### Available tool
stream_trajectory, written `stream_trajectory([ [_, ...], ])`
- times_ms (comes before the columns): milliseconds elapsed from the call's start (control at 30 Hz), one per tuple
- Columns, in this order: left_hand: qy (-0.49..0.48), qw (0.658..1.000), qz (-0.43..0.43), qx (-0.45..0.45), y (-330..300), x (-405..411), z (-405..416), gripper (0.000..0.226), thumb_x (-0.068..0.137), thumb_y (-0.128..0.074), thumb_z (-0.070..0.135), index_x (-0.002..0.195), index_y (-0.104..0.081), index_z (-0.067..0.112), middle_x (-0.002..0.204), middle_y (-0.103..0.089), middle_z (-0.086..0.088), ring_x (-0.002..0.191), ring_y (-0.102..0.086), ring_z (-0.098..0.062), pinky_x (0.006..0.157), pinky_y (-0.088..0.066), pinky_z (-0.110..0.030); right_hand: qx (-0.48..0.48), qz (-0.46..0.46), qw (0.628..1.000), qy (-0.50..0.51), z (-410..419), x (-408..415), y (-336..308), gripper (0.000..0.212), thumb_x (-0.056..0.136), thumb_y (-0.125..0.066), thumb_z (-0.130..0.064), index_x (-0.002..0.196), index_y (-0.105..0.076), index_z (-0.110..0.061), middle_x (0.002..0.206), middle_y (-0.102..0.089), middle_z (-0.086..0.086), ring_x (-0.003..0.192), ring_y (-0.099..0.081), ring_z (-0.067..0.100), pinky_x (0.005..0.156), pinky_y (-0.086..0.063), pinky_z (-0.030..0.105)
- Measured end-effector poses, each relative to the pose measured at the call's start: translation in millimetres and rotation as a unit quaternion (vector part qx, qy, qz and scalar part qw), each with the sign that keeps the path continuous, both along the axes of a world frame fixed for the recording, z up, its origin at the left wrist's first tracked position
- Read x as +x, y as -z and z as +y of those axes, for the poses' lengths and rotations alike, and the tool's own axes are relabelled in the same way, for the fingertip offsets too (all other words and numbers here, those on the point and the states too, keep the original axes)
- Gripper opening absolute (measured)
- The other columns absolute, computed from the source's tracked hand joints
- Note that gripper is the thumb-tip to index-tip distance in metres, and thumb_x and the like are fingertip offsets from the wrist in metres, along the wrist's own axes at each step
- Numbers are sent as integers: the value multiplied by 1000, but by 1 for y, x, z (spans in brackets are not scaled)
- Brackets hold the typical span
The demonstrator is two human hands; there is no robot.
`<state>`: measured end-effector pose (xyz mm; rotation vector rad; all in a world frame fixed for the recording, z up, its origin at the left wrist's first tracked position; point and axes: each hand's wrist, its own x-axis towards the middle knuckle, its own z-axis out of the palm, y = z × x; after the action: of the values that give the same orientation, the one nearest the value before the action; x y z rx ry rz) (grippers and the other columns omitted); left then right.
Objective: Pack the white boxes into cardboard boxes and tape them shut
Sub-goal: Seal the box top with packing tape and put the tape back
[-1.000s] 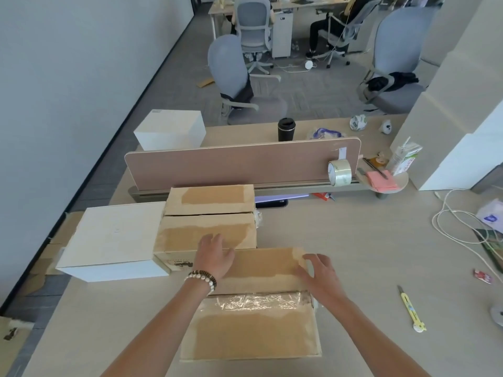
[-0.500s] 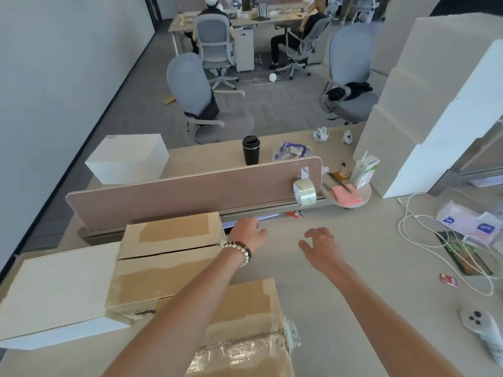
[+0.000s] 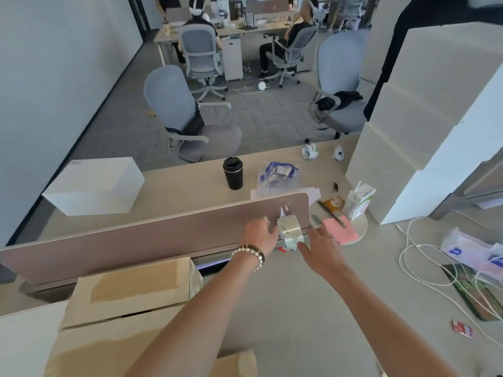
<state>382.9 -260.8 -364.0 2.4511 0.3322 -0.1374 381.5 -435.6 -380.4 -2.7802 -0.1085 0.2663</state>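
Your left hand [image 3: 261,235] and right hand [image 3: 318,248], fingers spread and not yet gripping, flank the tape roll [image 3: 290,231] standing on edge against the divider [image 3: 163,235], both about equally near.

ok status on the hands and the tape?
Left hand and right hand open, flanking the tape roll at the divider. Not gripped yet. Nothing in the way.

A single view is given, taken from a wide-angle camera worn on the head. The table [image 3: 285,300] is looked down on from close above, forward along both outstretched forearms, while the divider panel [image 3: 136,240] and the office chairs [image 3: 174,110] beyond are seen farther off.
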Motion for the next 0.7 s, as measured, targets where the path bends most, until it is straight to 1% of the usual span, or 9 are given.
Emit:
stream_trajectory([
  [67, -15, 1000, -8, -12, 4, 15, -5, 42, 97, -55, 44, 119, -62, 9, 121, -61, -8, 114, -57, -24, 88, -41, -28, 10, 2, 1000, 2, 2, 12, 2, 47, 97, -49, -47, 134, -51, -17, 133, -53, 10, 123, -52, 31, 95, -45, 41],
  [133, -28, 999, -9, -22, 7, 25, -10, 43, 96, -55, 46, 118, -63, 9, 121, -61, -8, 110, -59, -24, 89, -42, -27, 27, 8, 1000, 3, 6, 18, 3, 56, 94, -49, -58, 133, -51, -18, 129, -56, 8, 120, -55, 30, 93, -46, 40],
  [233, -35, 999, -14, -26, 13, 35, -17, 40, 96, -55, 45, 113, -64, 11, 118, -61, -8, 108, -59, -24, 89, -44, -30, 65, 29, 997, 13, 11, 21, 5, 70, 80, -57, -74, 125, -53, -21, 121, -60, 3, 112, -59, 28, 89, -50, 40],
  [300, -40, 999, -24, -26, 17, 40, -18, 39, 95, -57, 45, 111, -66, 11, 116, -63, -8, 109, -60, -25, 91, -45, -30, 87, 36, 995, 26, 15, 22, 7, 77, 69, -64, -78, 120, -52, -21, 116, -62, 2, 110, -60, 27, 87, -52, 41],
  [367, -49, 998, -23, -27, 20, 43, -19, 38, 94, -58, 45, 111, -66, 11, 115, -67, -7, 109, -62, -24, 90, -46, -30, 89, 29, 995, 35, 20, 21, 8, 74, 67, -67, -76, 114, -51, -20, 111, -65, 3, 107, -62, 28, 83, -53, 41],
  [467, -58, 997, -25, -37, 24, 45, -21, 38, 94, -59, 44, 111, -67, 12, 113, -70, -6, 109, -63, -22, 92, -48, -30, 71, 11, 997, 42, 26, 15, 8, 59, 79, -63, -65, 112, -51, -17, 105, -68, 7, 101, -64, 32, 79, -53, 39],
  [533, -75, 995, -25, -59, 22, 44, -23, 37, 93, -60, 45, 110, -68, 13, 111, -70, -2, 108, -63, -19, 92, -48, -29, 64, -2, 997, 44, 28, 10, 6, 54, 83, -61, -60, 110, -50, -15, 101, -68, 8, 99, -65, 32, 77, -52, 38],
  [600, -102, 988, -12, -111, 20, 44, -23, 32, 91, -63, 44, 101, -70, 15, 101, -71, 2, 103, -63, -17, 86, -47, -27, 67, -10, 997, 46, 28, 7, 4, 50, 84, -61, -57, 107, -49, -14, 98, -68, 7, 97, -65, 32, 74, -49, 37],
  [700, -161, 959, 1, -232, 15, 47, -26, 27, 86, -71, 44, 84, -71, 17, 83, -69, 7, 87, -65, -15, 74, -45, -24, 79, -11, 996, 46, 28, 3, -2, 48, 83, -61, -57, 101, -48, -15, 95, -67, 6, 95, -64, 32, 73, -48, 37],
])
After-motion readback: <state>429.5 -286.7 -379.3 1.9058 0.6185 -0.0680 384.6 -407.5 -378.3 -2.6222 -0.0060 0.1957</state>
